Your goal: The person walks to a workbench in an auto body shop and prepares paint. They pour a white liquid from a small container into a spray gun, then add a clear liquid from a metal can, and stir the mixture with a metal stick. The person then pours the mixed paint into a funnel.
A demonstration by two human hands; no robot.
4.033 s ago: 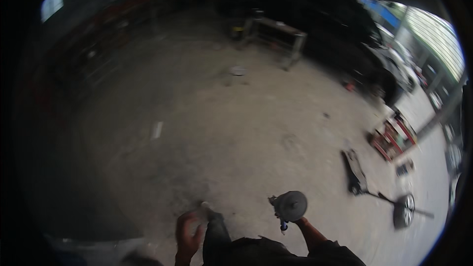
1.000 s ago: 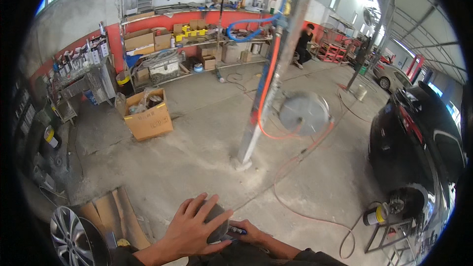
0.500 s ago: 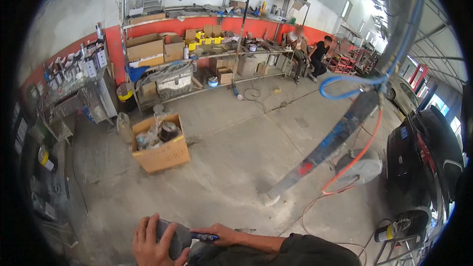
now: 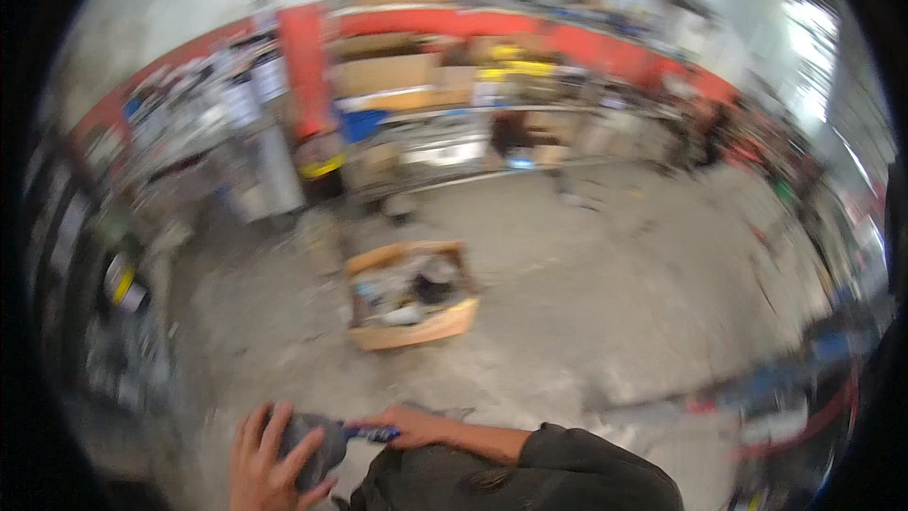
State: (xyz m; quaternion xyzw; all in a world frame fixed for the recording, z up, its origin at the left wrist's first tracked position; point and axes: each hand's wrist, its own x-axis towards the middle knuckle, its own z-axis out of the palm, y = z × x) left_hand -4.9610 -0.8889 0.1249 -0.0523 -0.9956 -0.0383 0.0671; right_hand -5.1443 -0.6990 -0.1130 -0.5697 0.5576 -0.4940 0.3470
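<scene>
A hand-held power tool with a round dark grey disc (image 4: 317, 449) and a dark blue handle (image 4: 378, 433) is low in the view. My left hand (image 4: 276, 462) lies over the disc, fingers curved onto it. My right hand (image 4: 405, 424) grips the handle just right of the disc, its forearm running down into a dark sleeve. The motion blur hides finer detail of the tool.
An open cardboard box (image 4: 411, 326) holding assorted items sits on the floor ahead. Cluttered shelves (image 4: 454, 114) line a red-and-white wall, with a loaded bench (image 4: 194, 151) at left. A blurred post (image 4: 809, 355) and red hose (image 4: 846, 397) lie low at right.
Since four seconds ago the view has turned to the shelves and my left hand has come onto the disc. In the last half second the box and post have swung rightward in view.
</scene>
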